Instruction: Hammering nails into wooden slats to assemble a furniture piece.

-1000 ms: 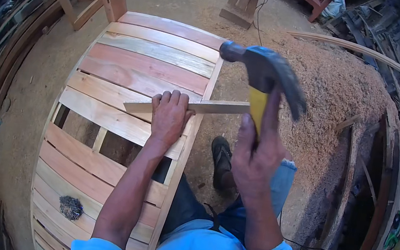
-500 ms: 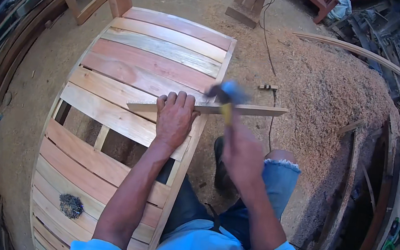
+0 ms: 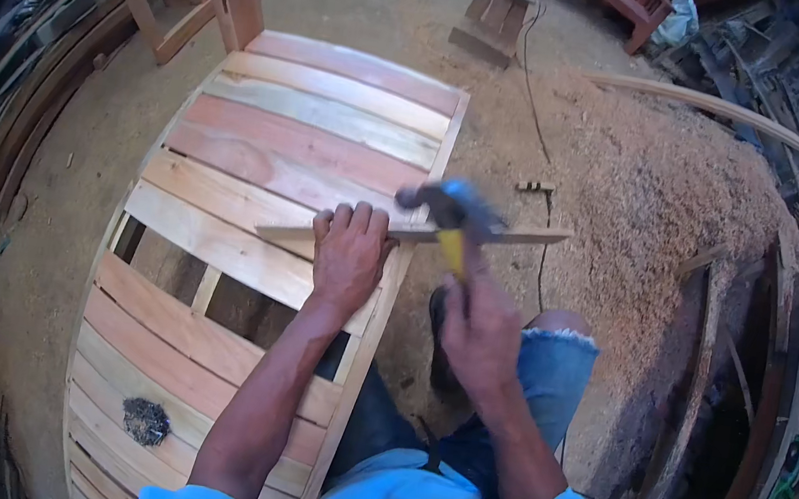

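Left hand [image 3: 350, 258] curled over the wood strip [image 3: 527, 237], partly closed, knuckles up and fingers bent over it; looks like a grip-and-press hold, probably to keep it from shifting on the slats. Right hand [image 3: 483, 341] closed round the yellow handle of the hammer [image 3: 455, 249], well clear of the left fingers, presumably for swing room. Hammer head is blurred over the strip, face to the left, claw to the right; can't tell if it's touching. Strip runs left-right at a slant: left part over the slatted wooden frame [image 3: 220, 234], crossing its right rail, right end sticking out past it. Frame likely doubles as the bench, rail giving firm backing. Near side of the strip, one wide gap between slats shows the floor. Further near and left, a dark clump of small bits [image 3: 145, 421], maybe nails, sits on the slats, probably parked within left-hand reach. Right of frame: shavings heap [image 3: 649, 192]; a cord [image 3: 536, 131] lies just left of it.
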Tool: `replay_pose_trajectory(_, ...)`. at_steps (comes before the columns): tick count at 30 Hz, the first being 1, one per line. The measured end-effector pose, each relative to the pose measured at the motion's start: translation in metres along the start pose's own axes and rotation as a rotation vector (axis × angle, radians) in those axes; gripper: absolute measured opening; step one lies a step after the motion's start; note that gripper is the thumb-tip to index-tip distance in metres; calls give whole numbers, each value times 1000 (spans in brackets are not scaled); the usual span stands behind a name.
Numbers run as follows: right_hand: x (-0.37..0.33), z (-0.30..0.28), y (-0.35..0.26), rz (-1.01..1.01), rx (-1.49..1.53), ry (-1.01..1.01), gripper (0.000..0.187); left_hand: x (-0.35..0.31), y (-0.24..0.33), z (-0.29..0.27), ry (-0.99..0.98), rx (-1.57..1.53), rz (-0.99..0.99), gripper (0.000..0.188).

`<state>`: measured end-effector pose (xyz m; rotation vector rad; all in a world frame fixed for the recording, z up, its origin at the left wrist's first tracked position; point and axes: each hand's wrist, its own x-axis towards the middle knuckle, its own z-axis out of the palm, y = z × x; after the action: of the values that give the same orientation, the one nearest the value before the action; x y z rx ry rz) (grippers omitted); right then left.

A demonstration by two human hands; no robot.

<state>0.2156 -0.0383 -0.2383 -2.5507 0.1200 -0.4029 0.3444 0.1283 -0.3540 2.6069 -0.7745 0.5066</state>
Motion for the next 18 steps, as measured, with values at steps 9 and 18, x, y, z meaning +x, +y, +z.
replay_pose_trajectory(9, -6, 22, 21, 56, -125, -153, 68, 7, 5, -8, -44, 8, -37, 33)
replay_pose_trajectory(18, -6, 19, 18, -62, -138, -17, 55, 4, 6, -10, -33, 4, -22, 33)
